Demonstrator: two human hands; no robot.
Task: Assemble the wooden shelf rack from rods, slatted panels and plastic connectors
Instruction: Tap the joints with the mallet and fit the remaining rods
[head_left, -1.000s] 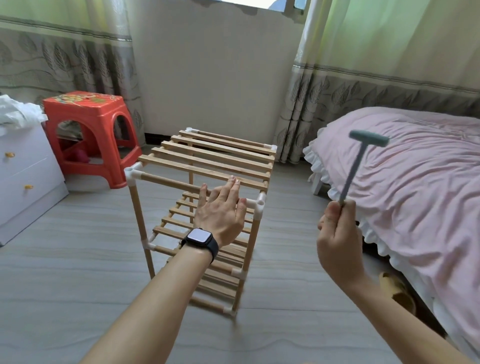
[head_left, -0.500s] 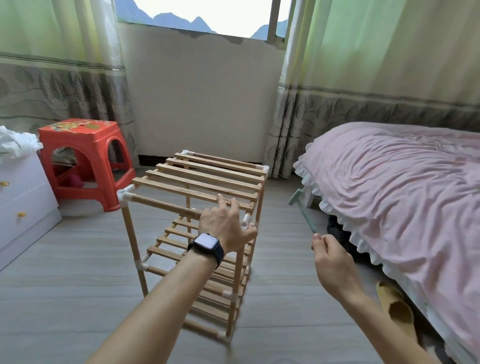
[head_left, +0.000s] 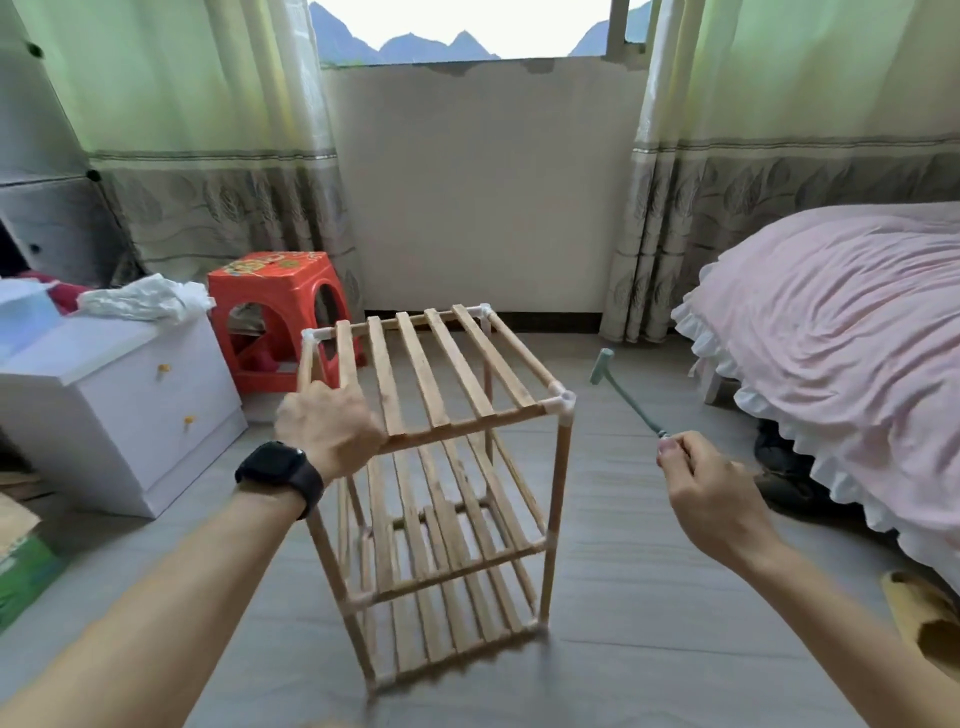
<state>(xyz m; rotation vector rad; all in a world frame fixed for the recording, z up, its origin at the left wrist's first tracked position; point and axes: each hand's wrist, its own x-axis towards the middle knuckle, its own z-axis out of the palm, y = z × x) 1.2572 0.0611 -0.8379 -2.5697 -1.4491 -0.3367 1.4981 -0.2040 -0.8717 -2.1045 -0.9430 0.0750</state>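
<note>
A: The floor (head_left: 623, 545) is lying open between the rack (head_left: 441, 415) and the bed (head_left: 831, 338); the right hand (head_left: 711, 499) is holding the hammer (head_left: 623, 395) in that gap.

B: The left side is running tighter. The white cabinet (head_left: 130, 405) and red stool (head_left: 275, 291) are standing near the rack, and the left hand (head_left: 327, 426) is covering its near-left top corner.
</note>
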